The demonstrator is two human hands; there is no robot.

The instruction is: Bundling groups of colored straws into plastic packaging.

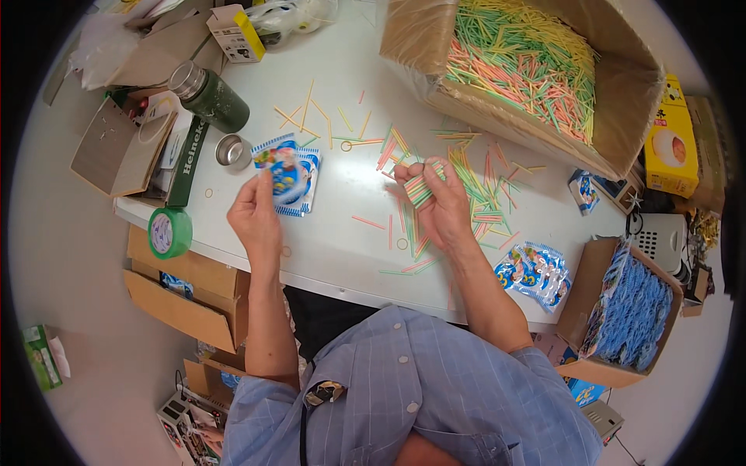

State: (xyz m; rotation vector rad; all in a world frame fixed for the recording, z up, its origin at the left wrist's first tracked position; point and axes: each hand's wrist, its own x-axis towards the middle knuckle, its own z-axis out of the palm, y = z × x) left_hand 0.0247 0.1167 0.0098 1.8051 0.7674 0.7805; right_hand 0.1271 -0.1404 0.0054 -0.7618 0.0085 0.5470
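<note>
Bundle of coloured sticks [422, 189], held in the right hand's [444, 200] curled fingers: looks light, stiff, perhaps brittle; best gripped gently round the middle. Left hand [257, 215] pinches a blue-white packet [278, 165] near its edge; film probably soft, slippery. Loose sticks [488, 217] round right hand on counter [342, 256]; open carton [513, 124] beyond.

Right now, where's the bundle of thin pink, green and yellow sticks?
Head view, right of centre: the bundle is in the right hand, near loose pastel sticks on the white table, below-left of the open brown cardboard box.
</note>
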